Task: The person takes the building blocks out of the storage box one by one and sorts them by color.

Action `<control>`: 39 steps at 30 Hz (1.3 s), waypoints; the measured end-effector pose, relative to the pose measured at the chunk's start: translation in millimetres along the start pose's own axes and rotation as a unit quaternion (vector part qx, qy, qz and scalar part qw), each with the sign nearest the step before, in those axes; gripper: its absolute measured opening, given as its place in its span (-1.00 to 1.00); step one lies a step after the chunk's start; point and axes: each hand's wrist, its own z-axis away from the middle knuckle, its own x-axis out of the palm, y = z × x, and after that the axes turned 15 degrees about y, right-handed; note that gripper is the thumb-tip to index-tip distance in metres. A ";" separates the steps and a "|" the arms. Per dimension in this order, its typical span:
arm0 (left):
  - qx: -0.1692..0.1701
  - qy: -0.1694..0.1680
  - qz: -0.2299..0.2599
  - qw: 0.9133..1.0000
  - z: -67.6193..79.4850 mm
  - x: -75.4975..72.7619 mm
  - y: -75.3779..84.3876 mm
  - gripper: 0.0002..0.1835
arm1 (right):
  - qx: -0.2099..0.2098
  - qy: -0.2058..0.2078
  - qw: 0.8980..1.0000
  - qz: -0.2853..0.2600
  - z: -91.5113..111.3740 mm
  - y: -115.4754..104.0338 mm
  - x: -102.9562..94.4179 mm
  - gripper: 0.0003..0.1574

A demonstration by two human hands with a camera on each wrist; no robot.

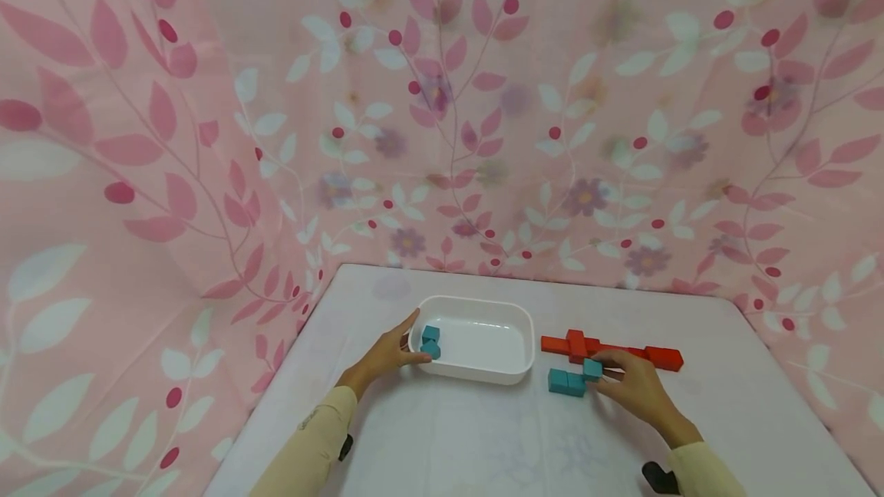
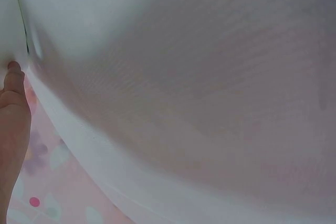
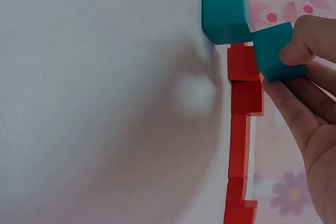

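My right hand [image 1: 638, 390] pinches a teal cube [image 3: 276, 51] between thumb and fingertips. In the head view this cube is just right of two teal cubes [image 1: 566, 383] that sit side by side on the table. My left hand [image 1: 387, 357] grips the left end of a white rectangular tray [image 1: 476, 376], thumb at the near corner and fingers along the left side. Two more teal cubes [image 1: 431, 334] lie inside the tray at its left end. The left wrist view catches only part of the left hand, at its left edge.
Several red blocks [image 1: 608, 347] form a row behind the teal cubes, right of the tray. A white cloth covers the table [image 1: 470, 443]. Pink floral curtains [image 1: 470, 136] hang behind and at both sides.
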 end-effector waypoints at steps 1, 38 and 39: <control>-0.001 -0.001 0.000 1.000 -0.2 0.1 -0.3 0.14 | 0.002 0.001 1.000 0.004 0.1 1.3 -0.5 -0.53; 0.001 0.000 0.004 1.000 2.9 -0.8 4.2 0.15 | 0.099 -0.041 0.994 0.022 9.8 14.3 14.9 -0.38; 0.002 0.000 0.006 1.000 2.8 -0.9 4.2 0.15 | 0.099 -0.041 0.994 0.020 9.4 13.6 14.7 -0.36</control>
